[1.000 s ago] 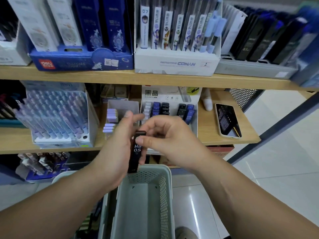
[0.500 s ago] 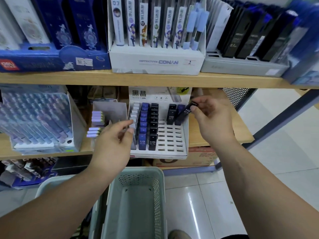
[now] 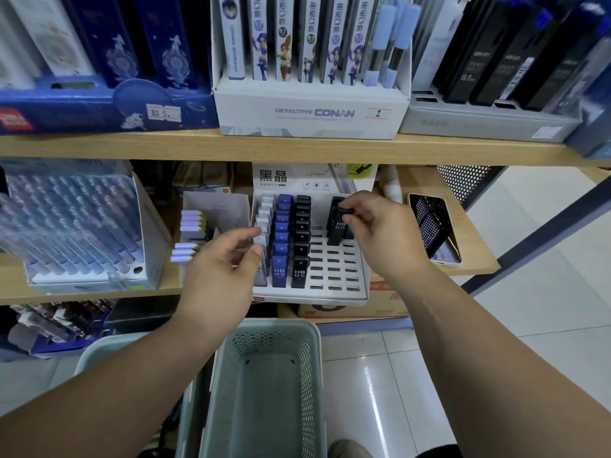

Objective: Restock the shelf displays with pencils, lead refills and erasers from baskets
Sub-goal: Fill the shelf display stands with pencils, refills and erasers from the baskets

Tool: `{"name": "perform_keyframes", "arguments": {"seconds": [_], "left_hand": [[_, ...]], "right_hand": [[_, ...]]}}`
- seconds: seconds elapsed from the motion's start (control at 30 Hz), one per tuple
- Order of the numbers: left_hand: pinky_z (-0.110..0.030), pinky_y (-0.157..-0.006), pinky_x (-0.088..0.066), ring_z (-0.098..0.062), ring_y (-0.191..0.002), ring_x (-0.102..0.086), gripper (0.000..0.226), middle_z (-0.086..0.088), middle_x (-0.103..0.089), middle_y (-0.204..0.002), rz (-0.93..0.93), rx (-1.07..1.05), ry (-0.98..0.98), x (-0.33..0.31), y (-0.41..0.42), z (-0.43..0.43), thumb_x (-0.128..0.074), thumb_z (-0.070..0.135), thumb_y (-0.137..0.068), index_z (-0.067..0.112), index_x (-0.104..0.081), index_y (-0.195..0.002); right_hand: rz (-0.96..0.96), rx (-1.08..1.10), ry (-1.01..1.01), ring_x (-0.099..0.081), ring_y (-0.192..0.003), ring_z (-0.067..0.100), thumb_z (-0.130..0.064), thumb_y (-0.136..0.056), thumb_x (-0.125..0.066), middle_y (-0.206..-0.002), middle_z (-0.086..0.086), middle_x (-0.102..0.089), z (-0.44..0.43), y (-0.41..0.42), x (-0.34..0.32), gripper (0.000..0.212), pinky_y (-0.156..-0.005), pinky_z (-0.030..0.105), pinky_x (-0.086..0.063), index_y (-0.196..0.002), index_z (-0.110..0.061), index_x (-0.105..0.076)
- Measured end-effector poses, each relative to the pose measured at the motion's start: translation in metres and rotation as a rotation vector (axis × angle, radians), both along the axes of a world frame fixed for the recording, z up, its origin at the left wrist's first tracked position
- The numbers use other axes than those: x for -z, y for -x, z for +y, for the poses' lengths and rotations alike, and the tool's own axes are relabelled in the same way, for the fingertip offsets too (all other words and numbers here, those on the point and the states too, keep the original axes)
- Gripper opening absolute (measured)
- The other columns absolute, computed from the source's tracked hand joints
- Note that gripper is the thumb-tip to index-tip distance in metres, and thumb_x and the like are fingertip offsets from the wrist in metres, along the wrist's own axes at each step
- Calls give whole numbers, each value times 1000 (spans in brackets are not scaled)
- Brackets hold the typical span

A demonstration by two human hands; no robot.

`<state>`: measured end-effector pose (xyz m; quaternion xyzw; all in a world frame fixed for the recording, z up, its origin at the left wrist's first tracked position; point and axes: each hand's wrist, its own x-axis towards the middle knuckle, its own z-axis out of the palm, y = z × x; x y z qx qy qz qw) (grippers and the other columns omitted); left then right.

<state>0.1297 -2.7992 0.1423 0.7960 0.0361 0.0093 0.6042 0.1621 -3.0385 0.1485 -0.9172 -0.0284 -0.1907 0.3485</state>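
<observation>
A white slotted lead-refill display (image 3: 334, 276) stands on the middle shelf, with rows of white, blue and black HB 0.5 cases at its left. My right hand (image 3: 380, 236) pinches the top of a black lead refill case (image 3: 338, 230), which stands upright in a slot of the fourth column, in front of other dark cases. My left hand (image 3: 221, 269) hovers in front of the display's left edge with its fingers loosely bent and nothing in them. A pale green perforated basket (image 3: 264, 385) sits below me; what I see of its inside holds nothing.
A phone (image 3: 433, 229) lies on the shelf right of the display. A box of purple erasers (image 3: 198, 226) and a box of clear pencils (image 3: 76, 226) stand to the left. The upper shelf carries a Conan pencil box (image 3: 310, 107) and black pencil boxes. A second basket (image 3: 99, 352) sits lower left.
My right hand carried the black refill case from above the basket to the display and lowered it into a slot. My left hand let go of it and moved to the display's left edge.
</observation>
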Motion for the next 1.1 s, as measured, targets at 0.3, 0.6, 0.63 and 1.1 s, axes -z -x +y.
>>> {"name": "perform_keyframes", "arguments": {"seconds": [0.3, 0.6, 0.63, 1.1], "left_hand": [[-3, -73, -40, 10, -102, -58, 31, 22, -62, -115, 23, 75, -74, -2, 2, 7, -55, 29, -101, 42, -60, -129], [-16, -82, -45, 0, -88, -61, 17, 15, -66, -98, 5, 142, -151, -14, 29, 66, -62, 17, -97, 33, -66, -103], [-19, -78, -47, -5, -83, -62, 16, 14, -67, -89, 1, 144, -182, -14, 35, 81, -64, 17, -96, 33, -68, -95], [-35, -82, -51, -14, -80, -64, 30, 3, -62, -104, 386, 145, -722, 49, 139, 281, -75, 39, -85, 34, -56, -108]], "right_hand": [[-32, 9, 149, -63, -76, 14, -8, -86, -75, -94, 2, -71, 2, 3, 2, 30, -80, 36, -57, -113, -19, -77], [-90, 15, 133, -63, -75, 17, -23, -91, -70, -81, -1, -69, 23, 41, -28, 12, -73, 38, -55, -101, -19, -75], [-87, -16, 140, -62, -73, 15, -23, -90, -70, -78, -3, -67, 30, 49, -30, 8, -71, 37, -54, -96, -20, -74], [345, -489, 247, -63, -75, 9, -35, -89, -73, -83, -12, -66, 176, 104, 31, 11, -71, 34, -53, -95, -26, -72]]}}
